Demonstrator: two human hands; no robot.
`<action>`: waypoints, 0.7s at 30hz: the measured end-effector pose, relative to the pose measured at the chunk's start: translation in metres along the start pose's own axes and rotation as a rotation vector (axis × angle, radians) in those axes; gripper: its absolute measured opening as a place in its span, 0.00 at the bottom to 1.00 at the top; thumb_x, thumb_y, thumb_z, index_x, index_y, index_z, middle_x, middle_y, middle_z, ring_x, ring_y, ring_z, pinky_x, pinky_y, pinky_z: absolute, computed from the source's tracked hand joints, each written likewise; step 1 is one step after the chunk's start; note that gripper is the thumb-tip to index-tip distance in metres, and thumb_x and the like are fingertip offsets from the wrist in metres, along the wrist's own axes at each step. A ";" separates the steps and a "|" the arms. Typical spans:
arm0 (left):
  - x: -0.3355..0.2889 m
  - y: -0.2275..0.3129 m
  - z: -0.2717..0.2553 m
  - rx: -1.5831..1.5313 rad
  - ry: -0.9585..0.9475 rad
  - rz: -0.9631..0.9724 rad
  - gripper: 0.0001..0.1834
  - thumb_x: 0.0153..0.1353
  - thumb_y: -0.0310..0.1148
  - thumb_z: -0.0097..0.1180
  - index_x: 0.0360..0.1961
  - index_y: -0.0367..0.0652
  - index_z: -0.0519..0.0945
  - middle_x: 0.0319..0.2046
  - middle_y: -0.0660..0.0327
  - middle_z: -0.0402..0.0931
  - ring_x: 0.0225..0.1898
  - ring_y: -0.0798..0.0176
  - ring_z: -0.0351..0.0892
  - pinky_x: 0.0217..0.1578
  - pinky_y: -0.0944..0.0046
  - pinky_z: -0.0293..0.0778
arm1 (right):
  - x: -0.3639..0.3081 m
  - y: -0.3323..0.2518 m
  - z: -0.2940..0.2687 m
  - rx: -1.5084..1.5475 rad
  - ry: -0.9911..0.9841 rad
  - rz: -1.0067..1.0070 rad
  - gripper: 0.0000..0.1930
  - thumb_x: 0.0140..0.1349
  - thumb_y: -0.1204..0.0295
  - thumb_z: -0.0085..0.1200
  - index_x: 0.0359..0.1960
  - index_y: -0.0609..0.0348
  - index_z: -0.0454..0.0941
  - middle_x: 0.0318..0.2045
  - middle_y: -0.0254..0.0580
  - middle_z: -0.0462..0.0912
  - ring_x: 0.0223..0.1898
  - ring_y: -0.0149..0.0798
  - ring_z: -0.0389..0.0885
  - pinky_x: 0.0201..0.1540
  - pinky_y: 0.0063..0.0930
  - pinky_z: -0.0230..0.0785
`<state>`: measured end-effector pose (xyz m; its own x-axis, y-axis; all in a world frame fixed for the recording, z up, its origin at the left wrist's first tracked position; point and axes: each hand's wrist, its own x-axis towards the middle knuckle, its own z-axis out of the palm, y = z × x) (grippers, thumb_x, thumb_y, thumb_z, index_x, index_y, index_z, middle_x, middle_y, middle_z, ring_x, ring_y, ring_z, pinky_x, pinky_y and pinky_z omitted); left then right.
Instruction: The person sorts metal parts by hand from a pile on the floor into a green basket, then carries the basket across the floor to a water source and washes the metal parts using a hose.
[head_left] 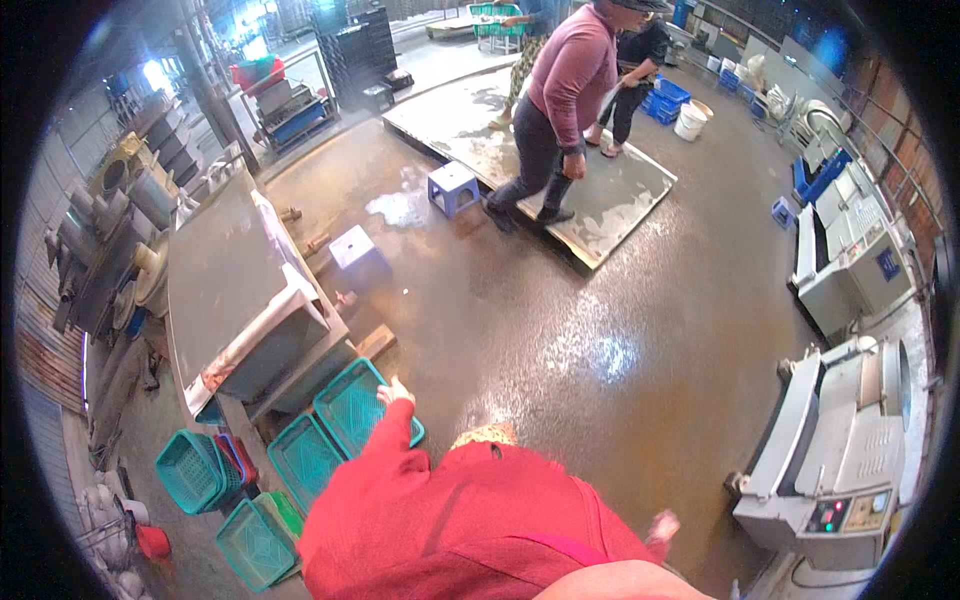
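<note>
My left hand (398,391) reaches out at the end of a red sleeve, over the right edge of a teal plastic basket tray (352,405). Its fingers look spread; whether they touch the rim is not clear. Just left of that tray lies a second teal basket tray (303,458). Down at my right side hangs my right hand (663,527), small and smeared, with no object visible beside it.
Left of me stand a large grey-topped table (235,285), stacked teal baskets (190,470) and another basket (255,545). Small stools (453,188) dot the wet floor. People stand on a low platform (610,215) ahead. Grey machines (835,460) line the right.
</note>
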<state>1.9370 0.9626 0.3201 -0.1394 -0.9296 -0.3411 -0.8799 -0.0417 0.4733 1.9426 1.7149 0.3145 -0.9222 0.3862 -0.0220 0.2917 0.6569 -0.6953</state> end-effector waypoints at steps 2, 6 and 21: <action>-0.028 0.021 -0.002 0.322 -0.035 0.290 0.32 0.43 0.23 0.54 0.53 0.56 0.65 0.45 0.44 0.57 0.50 0.42 0.57 0.48 0.52 0.65 | 0.103 -0.005 0.018 -0.088 -0.027 -0.084 0.07 0.52 0.70 0.46 0.17 0.51 0.70 0.17 0.31 0.70 0.20 0.30 0.67 0.20 0.27 0.61; -0.029 0.056 0.016 0.351 -0.135 0.469 0.38 0.40 0.24 0.55 0.56 0.61 0.61 0.45 0.45 0.55 0.50 0.42 0.55 0.52 0.52 0.60 | 0.213 -0.178 0.083 0.412 0.000 0.008 0.12 0.57 0.68 0.46 0.37 0.61 0.77 0.33 0.40 0.78 0.33 0.31 0.75 0.36 0.26 0.67; 0.103 0.349 0.153 0.350 -0.726 0.517 0.15 0.50 0.30 0.53 0.38 0.52 0.64 0.23 0.57 0.60 0.23 0.58 0.60 0.23 0.62 0.60 | 0.074 -0.192 0.132 -0.123 -0.350 0.618 0.14 0.48 0.62 0.50 0.33 0.55 0.80 0.34 0.44 0.80 0.36 0.42 0.78 0.41 0.34 0.68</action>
<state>1.5464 0.9081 0.3262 -0.6928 -0.3435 -0.6340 -0.7000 0.5315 0.4770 1.7841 1.5316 0.3516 -0.6009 0.4937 -0.6286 0.7937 0.4615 -0.3962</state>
